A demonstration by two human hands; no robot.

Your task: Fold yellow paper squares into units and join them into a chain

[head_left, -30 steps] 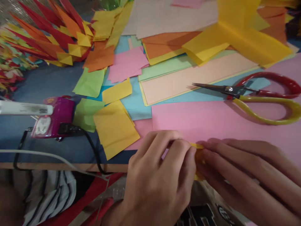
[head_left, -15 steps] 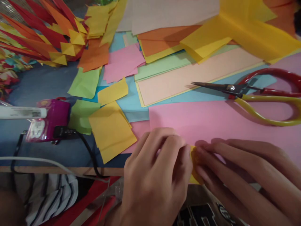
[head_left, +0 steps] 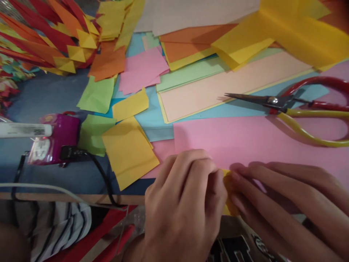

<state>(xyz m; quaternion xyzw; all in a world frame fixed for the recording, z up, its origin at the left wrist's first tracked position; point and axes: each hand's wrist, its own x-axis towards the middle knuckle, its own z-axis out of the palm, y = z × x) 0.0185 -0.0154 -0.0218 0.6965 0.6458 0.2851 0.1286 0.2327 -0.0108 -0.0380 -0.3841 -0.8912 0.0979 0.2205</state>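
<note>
Apparently, small yellow paper (head_left: 230,204) is pinched by right hand (head_left: 294,191) at table's (head_left: 131,199) near edge, steadied perhaps by curled left hand (head_left: 182,203), fingertips hidden; scissors (head_left: 275,102) laid farther back, within reach.

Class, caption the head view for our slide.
Left hand and right hand hold yellow paper, with scissors lying beyond on coloured sheets.

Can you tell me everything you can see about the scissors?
The scissors have one red handle and one yellow handle, both smooth and plastic-looking. Their narrow, dark blades look like metal and meet at a shiny round pivot. The blades are almost closed, with pointed tips slightly apart. They lie across colored paper, tips over a peach strip, yellow handle over a pink sheet. The picture's right edge cuts off the handles. No hand touches them.
</note>
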